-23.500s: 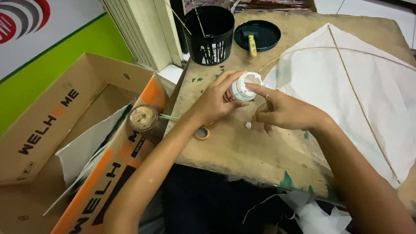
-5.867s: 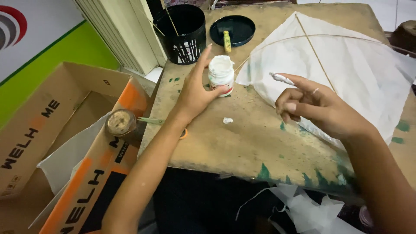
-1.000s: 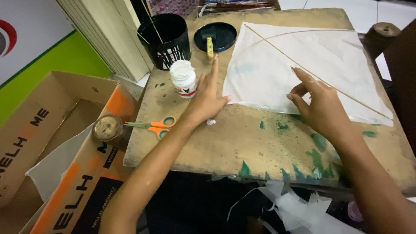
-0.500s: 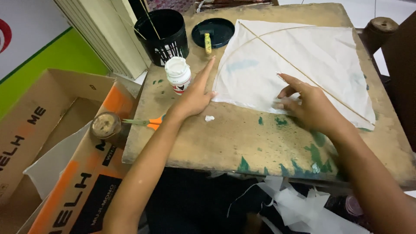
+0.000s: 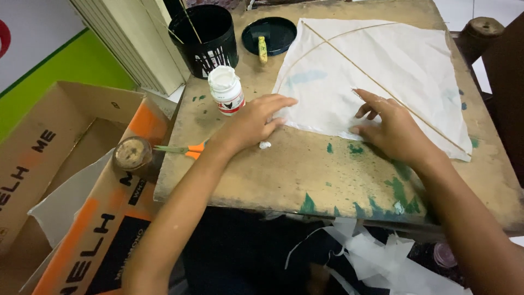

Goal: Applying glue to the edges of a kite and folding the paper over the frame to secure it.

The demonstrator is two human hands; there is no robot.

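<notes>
On kite (image 5: pixel 376 71); both hands pressing.

A small white glue bottle (image 5: pixel 226 90) stands upright on the tabletop (image 5: pixel 284 169), near its back left part, just in front of a black cylindrical pot (image 5: pixel 204 38). The bottle has a white cap and a label band in white and red round its body. The pot carries white printing low on its front wall.

Left of the tabletop, lower down, sits an open cardboard box (image 5: pixel 60 180): plain brown card with dark lettering on its flaps, one flap printed in orange and black with white lettering. At the far left edge stands a white sign (image 5: pixel 22 38) with a red curved mark, above a green wall.
</notes>
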